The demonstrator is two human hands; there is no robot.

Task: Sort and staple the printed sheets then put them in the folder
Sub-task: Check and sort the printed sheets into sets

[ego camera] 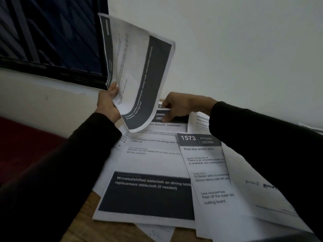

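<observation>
My left hand (107, 103) holds a few printed sheets (134, 72) upright above the table, thumb on the front near their lower corner. The front one shows a dark band with white text. My right hand (176, 106) reaches to the far side of the pile and pinches the top edge of a large sheet about a tablecloth (148, 165), which lies flat on top. Beside it on the right lies a sheet headed 1573, "Peel the onion skin" (206, 168). More white sheets (258, 186) spread under my right forearm. No stapler or folder is in view.
The papers lie on a wooden table (82, 222) pushed against a white wall (244, 49). A dark window with a black frame (49, 37) is at the upper left above a pale sill. A dark red surface (22, 142) lies left of the table.
</observation>
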